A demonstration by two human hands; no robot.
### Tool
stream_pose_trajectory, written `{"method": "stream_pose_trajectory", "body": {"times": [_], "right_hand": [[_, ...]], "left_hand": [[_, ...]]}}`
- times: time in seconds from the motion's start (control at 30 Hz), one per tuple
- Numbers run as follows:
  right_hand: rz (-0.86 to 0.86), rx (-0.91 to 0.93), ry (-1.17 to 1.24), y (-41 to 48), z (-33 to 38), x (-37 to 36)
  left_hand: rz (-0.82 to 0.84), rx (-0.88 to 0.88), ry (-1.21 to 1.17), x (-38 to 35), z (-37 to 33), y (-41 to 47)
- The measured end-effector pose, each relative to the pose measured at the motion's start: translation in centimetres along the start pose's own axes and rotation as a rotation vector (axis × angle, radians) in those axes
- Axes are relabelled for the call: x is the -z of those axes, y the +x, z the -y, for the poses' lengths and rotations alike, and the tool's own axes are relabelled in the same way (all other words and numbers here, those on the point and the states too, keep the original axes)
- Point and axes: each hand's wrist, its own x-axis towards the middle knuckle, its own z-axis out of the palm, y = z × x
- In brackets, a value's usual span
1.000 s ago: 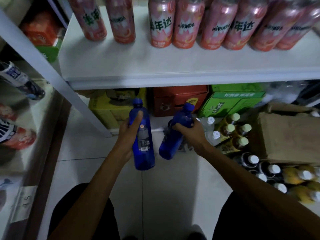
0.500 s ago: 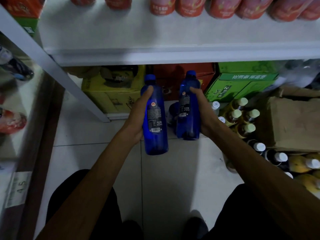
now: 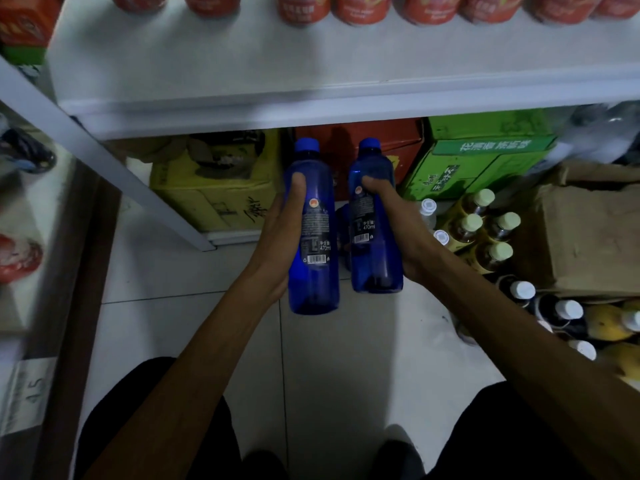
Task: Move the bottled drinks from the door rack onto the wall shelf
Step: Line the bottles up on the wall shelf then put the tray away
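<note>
Left grip, right grip: each clasps a bottle.
Left bottle at its 3 o'clock; right bottle at its 9 o'clock.

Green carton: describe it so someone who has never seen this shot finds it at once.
Find the white shelf spanning the top of the view. Beneath its front edge, coloured cartons stand in a row. The green carton sits immediately right of the red carton, and it alone is green with white lettering.
</note>
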Motion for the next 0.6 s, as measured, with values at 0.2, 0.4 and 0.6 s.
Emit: {"method": "stream_pose_trajectory", "body": {"times": [0.2,0.4,0.6], "right_hand": [[0.078,0.015,0.017,-1.8,0.4,0.5],[-0.032,0.076,-0.078,-4.3,0.0,1.2],[-0.088,0.102,-0.139,-8.5,-0.2,1.6]], "left_hand": [[-0.023,0.027,-0.058,-1.3,1.0,-1.4],[-0.070,0.099,0.089,-2.4,1.2,-4.0],[-0.002,0.288,0.031,-3.9,0.4,-8.2]]}}
